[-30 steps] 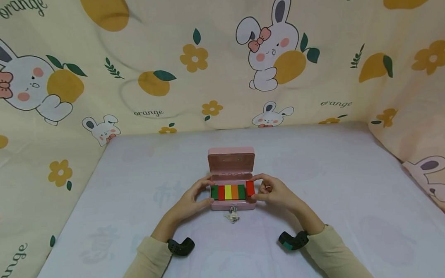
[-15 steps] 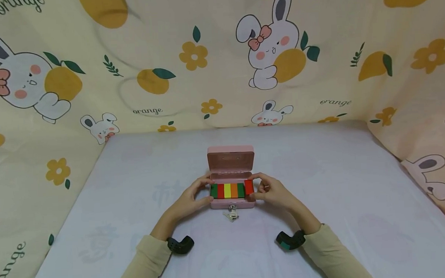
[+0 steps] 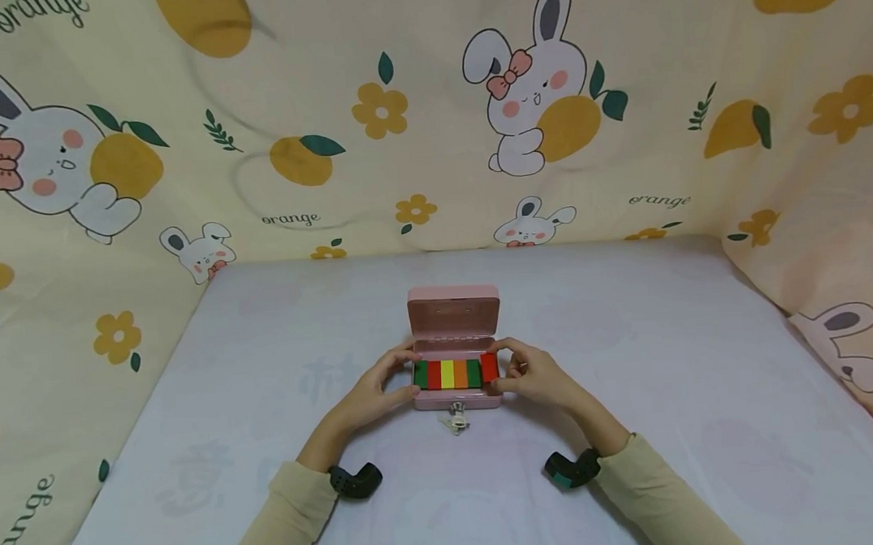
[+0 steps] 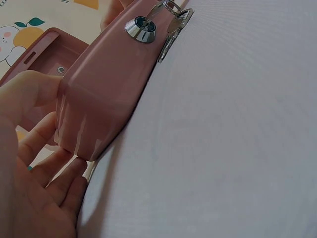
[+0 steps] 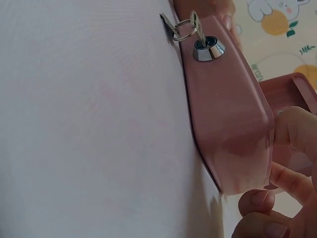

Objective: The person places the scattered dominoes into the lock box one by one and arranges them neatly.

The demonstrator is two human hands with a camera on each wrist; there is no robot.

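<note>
A pink cash box (image 3: 457,400) stands on the table with its lid (image 3: 453,314) raised. Inside lies a row of coloured blocks: green, red, yellow (image 3: 447,375), orange and green. My left hand (image 3: 372,393) grips the box's left end, thumb at the front corner and fingers along the end wall. At the right end of the row, my right hand (image 3: 539,374) pinches a red block (image 3: 489,368) between thumb and index finger; it sits slightly higher than the others. Its other fingers are curled. The box walls hide the blocks in both wrist views.
A silver lock (image 4: 140,29) sits on the box front, with keys (image 5: 169,27) hanging from it on a ring. A white cloth (image 3: 461,499) covers the table. Behind rises a patterned curtain (image 3: 429,102) with rabbits and oranges. Dark bands (image 3: 355,482) sit at both wrists.
Almost nothing differs. Both hands stay at the box, and the red block keeps its place at the right end; the whole view shifts only slightly.
</note>
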